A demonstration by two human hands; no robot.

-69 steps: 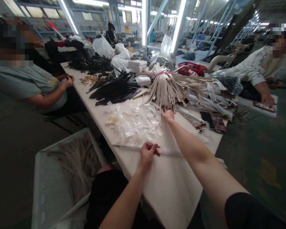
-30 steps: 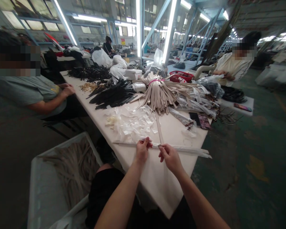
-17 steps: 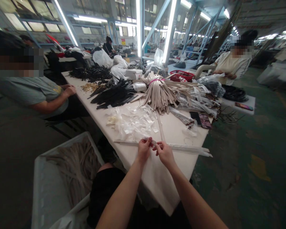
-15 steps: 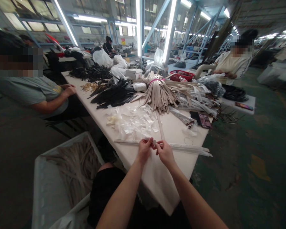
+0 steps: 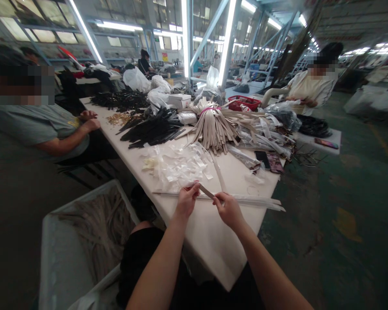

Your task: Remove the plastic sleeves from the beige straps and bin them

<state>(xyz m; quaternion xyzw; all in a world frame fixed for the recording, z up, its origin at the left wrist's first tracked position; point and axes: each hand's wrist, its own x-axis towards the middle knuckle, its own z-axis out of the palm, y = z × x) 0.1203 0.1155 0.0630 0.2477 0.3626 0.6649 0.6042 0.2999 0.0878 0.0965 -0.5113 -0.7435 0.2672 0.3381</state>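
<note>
A grey-beige strap (image 5: 207,191) runs taut between my two hands over the near end of the table. My left hand (image 5: 188,200) pinches its upper left end, with a bit of something whitish at the fingertips that is too small to make out. My right hand (image 5: 228,209) is closed on the strap's lower right part. From behind my right hand a paler length of strap (image 5: 217,170) leads back toward a fanned bundle of beige straps (image 5: 213,127). Long whitish strips (image 5: 257,201) lie crosswise under and beyond my hands. A heap of white film pieces (image 5: 177,165) is just past my left hand.
On the table are black straps (image 5: 151,129), plastic-wrapped bundles (image 5: 261,140), a red basket (image 5: 244,103) and phones (image 5: 261,159). A white bin (image 5: 48,249) of straps stands at my left. One person (image 5: 48,125) sits at the left, another (image 5: 310,88) at the right.
My hands have drawn apart, the left moving left and the right slightly right. A length of grey-beige strap now shows stretched between them.
</note>
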